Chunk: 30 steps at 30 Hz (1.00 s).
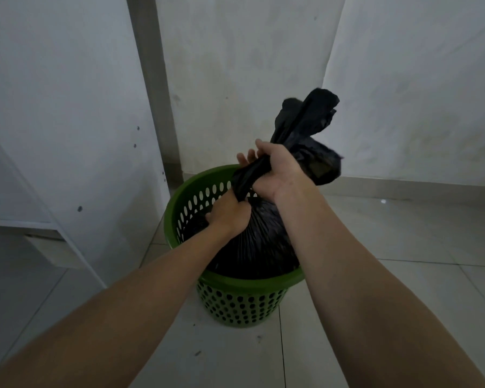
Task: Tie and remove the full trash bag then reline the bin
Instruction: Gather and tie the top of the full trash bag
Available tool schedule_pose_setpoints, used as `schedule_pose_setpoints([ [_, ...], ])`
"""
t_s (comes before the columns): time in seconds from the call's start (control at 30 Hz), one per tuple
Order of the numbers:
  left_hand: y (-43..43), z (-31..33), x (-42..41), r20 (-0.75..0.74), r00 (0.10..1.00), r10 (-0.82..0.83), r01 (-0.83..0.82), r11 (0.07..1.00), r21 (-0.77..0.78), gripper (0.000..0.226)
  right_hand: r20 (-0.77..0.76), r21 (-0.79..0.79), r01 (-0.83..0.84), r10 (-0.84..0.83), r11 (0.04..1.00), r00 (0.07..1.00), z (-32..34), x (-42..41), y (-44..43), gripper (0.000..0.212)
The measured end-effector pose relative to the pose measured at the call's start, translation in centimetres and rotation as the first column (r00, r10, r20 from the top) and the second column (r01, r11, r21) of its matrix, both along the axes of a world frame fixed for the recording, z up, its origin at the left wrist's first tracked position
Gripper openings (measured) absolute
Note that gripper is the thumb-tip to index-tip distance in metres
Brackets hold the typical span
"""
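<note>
Writing: no brand, label or readable text was seen on the bag (259,236) or the bin (235,301).
Bag: black and full, it was seated in the bin, its gathered neck drawn up above the bin's rim toward the far right.
Bin: green and perforated, it was set on the tiled floor (375,303) in a corner of white walls (263,65).
Left hand (230,212): it was clenched on the base of the bag's neck, just above the bin's rim and within its mouth.
Right hand (275,170): it was closed around the twisted neck, higher than the left hand and above the bin's far rim.
Bag ends: loose plastic was bunched beyond the right hand, over the bin's far right side.
</note>
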State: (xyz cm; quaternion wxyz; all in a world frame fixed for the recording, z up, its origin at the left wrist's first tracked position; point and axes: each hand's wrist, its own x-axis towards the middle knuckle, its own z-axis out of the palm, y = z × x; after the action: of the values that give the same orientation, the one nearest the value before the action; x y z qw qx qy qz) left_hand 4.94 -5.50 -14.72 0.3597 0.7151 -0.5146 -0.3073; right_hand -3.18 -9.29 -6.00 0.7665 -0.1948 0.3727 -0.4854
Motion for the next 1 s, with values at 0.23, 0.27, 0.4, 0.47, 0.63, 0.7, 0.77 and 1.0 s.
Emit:
schedule_pose_setpoints([
  [0.23,-0.6,-0.7,0.0,0.523,0.852,-0.020,0.110,0.984,-0.141,0.034,0.114,0.088,0.144,-0.154,0.986,0.982,-0.2,-1.2,-1.5,0.014],
  [0.27,-0.7,-0.7,0.2,0.493,0.867,-0.063,0.177,0.966,-0.187,0.038,0.118,0.087,0.133,-0.143,0.987,0.983,-0.1,-1.1,-1.6,0.016],
  [0.4,-0.4,0.5,0.3,-0.256,0.939,-0.230,0.184,0.964,-0.192,0.026,0.129,0.067,0.066,-0.074,0.996,0.989,-0.2,-0.8,-1.8,0.012],
  [0.47,-0.3,0.7,0.0,-0.415,0.906,-0.082,0.043,0.994,-0.103,0.017,-0.083,-0.030,0.009,-0.011,1.000,0.997,-0.8,-0.9,-1.5,0.034],
  [0.63,-1.1,1.0,-0.2,-0.579,0.791,0.197,-0.155,0.980,0.121,0.033,-0.888,-0.292,-0.425,-0.078,0.857,0.453,-5.0,-2.5,0.6,0.087],
  [0.7,-1.6,1.1,-0.3,-0.577,0.775,0.258,-0.190,0.966,0.177,0.042,-0.923,-0.194,-0.621,0.073,0.760,0.378,-6.6,-2.8,1.7,0.073],
  [0.77,-1.8,1.2,-0.5,-0.573,0.760,0.308,-0.232,0.951,0.205,0.033,-0.892,-0.202,-0.681,0.154,0.704,0.424,-7.7,-3.1,2.5,0.053],
  [1.0,-2.2,1.4,-0.9,-0.561,0.738,0.376,-0.319,0.926,0.201,0.032,-0.996,-0.021,-0.865,0.065,0.502,0.062,-7.4,-3.4,1.3,0.085],
])
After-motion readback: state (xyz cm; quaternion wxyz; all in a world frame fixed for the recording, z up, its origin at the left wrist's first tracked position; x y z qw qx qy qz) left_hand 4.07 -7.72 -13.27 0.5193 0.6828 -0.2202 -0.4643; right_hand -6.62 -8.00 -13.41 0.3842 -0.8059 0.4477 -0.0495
